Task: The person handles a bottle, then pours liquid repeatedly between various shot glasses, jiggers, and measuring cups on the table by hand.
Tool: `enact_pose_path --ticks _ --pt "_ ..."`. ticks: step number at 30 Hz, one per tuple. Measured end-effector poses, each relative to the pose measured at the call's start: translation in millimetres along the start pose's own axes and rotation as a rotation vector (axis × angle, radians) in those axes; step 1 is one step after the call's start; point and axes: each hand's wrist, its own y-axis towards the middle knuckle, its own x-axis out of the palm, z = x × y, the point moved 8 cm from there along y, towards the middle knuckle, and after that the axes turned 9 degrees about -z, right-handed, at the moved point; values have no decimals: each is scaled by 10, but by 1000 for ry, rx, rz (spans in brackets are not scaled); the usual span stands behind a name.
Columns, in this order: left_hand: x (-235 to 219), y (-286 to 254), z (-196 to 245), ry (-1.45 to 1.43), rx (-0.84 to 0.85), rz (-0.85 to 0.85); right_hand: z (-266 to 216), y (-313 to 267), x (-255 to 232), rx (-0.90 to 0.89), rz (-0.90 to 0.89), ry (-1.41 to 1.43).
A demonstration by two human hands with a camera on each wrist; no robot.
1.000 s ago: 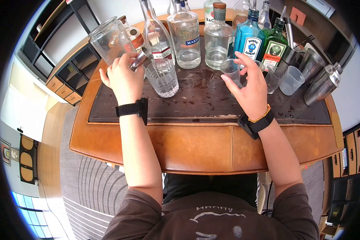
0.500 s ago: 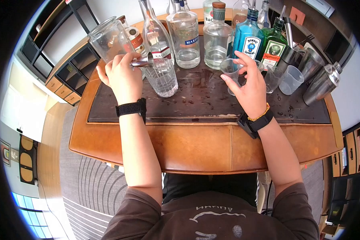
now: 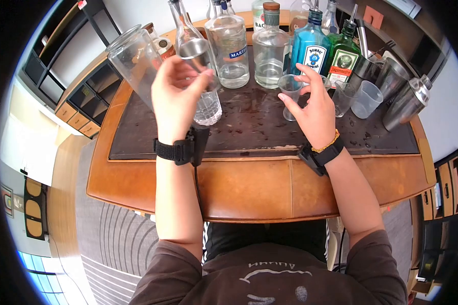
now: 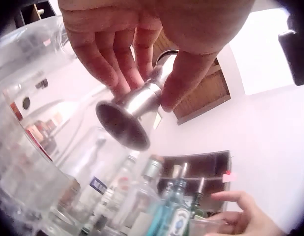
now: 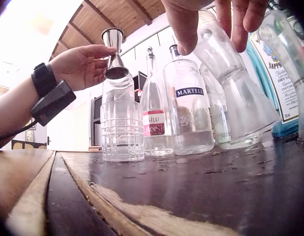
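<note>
My left hand pinches a steel double-ended jigger by its waist. It is held upright just above a clear cut-glass tumbler, which stands on the dark table top. In the left wrist view the lower cup of the steel jigger faces the camera, with the thumb on one side and fingers on the other. Thumb and fingers of my right hand grip the upper cup of a clear hourglass-shaped jigger, its base at the table top. In the head view my left hand partly hides the tumbler.
Behind the hands stand several bottles, among them a Martell bottle, a blue Bombay bottle and a green bottle. A large glass jar is at the left. Plastic cups and a steel shaker stand right.
The steel jigger was tipped over the tumbler; my left hand has turned it upright and raised it. The right hand keeps holding the clear jigger in place.
</note>
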Motion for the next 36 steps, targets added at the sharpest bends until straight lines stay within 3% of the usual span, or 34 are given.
enact_pose_path --ticks 5,7,12,22,29,33,36 --pt "575 -85 -165 -159 -118 -326 99 -4 51 68 -38 -2" --pt "729 -124 -271 -4 -160 -404 116 -11 57 90 -59 -9" --pt "944 -201 -724 10 -285 -509 135 -20 65 136 -79 -13" --pt "1072 -274 -833 148 -368 -624 142 -23 15 173 -68 -34" --pt "1010 -287 -676 186 -331 -520 143 -24 14 177 -87 -109" --pt "736 -231 -233 271 -192 -371 134 -27 -4 191 -90 -126" --pt "453 -160 293 55 -14 -254 129 -32 4 211 -108 -154"
